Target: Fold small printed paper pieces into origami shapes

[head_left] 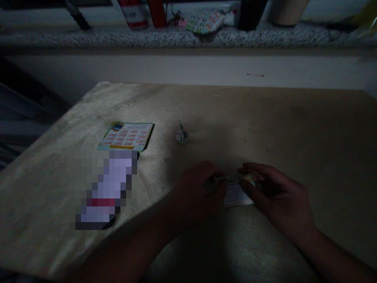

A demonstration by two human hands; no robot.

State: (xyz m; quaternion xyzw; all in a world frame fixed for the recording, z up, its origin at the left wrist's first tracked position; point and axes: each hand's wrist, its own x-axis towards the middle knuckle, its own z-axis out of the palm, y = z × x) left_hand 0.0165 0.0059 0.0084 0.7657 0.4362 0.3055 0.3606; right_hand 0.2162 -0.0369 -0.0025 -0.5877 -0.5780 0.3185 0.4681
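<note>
Both hands are close together over the table at the lower right of centre. A white sheet of printed paper [234, 193] with lines of small text shows between and beneath them. My left hand [203, 188] is closed, with a thin pale paper edge pinched at its fingertips. The fingers of my right hand [282, 198] curl around a small colourful printed piece of paper [249, 180] above the white sheet. Whether the two pieces are joined, I cannot tell in the dim light. A small crumpled paper piece [181, 135] stands on the table ahead of my left hand.
On the left of the cloth-covered table [273, 118] lie a printed card or booklet [127, 135] and a pixelated phone-like object [108, 188]. Behind, a speckled stone sill [173, 40] bears a red-and-white can [134, 13], a crumpled colourful wrapper [206, 20] and a dark container [251, 13].
</note>
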